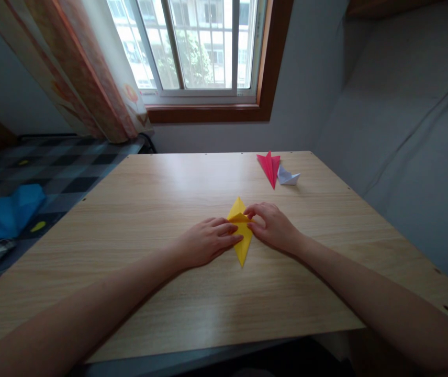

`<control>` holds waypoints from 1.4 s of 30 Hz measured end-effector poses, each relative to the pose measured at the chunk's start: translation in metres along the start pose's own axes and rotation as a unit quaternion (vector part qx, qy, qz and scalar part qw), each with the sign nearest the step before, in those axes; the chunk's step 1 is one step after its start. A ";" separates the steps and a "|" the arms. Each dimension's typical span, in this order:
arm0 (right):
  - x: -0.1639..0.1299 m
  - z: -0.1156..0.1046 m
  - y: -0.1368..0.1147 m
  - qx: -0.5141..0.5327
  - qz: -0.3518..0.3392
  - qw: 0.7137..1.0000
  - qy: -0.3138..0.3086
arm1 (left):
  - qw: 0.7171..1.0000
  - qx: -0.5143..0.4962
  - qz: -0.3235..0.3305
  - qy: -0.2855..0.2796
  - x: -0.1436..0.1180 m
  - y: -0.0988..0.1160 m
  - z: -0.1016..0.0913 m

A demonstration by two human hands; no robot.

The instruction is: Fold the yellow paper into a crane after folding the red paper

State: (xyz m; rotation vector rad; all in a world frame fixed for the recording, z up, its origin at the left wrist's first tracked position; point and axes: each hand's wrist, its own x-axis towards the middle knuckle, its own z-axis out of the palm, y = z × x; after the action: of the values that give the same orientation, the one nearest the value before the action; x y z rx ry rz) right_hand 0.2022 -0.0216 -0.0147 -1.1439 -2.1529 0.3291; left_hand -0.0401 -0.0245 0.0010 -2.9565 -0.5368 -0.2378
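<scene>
I can't see the middle of the yellow paper point(242, 246); the left hand point(207, 242) and right hand point(271, 228) cover its sides. Fingertip contact is hidden from me. Both forearms run off the bottom edge. The white folded piece point(288, 177) is too small to read.

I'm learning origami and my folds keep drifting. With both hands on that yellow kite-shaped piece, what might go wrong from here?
1. The left hand pins only the left edge of the yellow paper; on the smooth wooden table the long lower point could swing sideways, skewing the crease.
2. The right hand fingers cover the flap near the middle, hiding the edges, so misalignment may go unnoticed.
3. A wide right-arm sweep might nudge the red piece and white piece behind.
</scene>
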 end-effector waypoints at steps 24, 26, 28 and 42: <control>0.000 -0.002 0.003 -0.073 -0.098 0.990 -0.069 | 0.996 0.033 -0.071 0.050 0.000 0.004 0.001; -0.001 -0.002 0.003 -0.068 -0.106 0.990 -0.068 | 0.994 0.043 -0.073 0.068 -0.001 0.005 0.001; -0.001 -0.003 0.003 -0.067 -0.110 0.989 -0.069 | 0.993 0.048 -0.070 0.082 -0.001 0.005 0.001; -0.005 0.000 0.008 -0.093 -0.092 0.988 -0.086 | 0.998 -0.017 -0.049 0.032 0.002 0.000 0.005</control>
State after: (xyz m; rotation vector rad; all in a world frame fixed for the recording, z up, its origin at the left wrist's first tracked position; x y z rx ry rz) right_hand 0.2095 -0.0211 -0.0212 -1.0389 -2.4636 0.1514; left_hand -0.0377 -0.0232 -0.0031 -2.9475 -0.6771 -0.3532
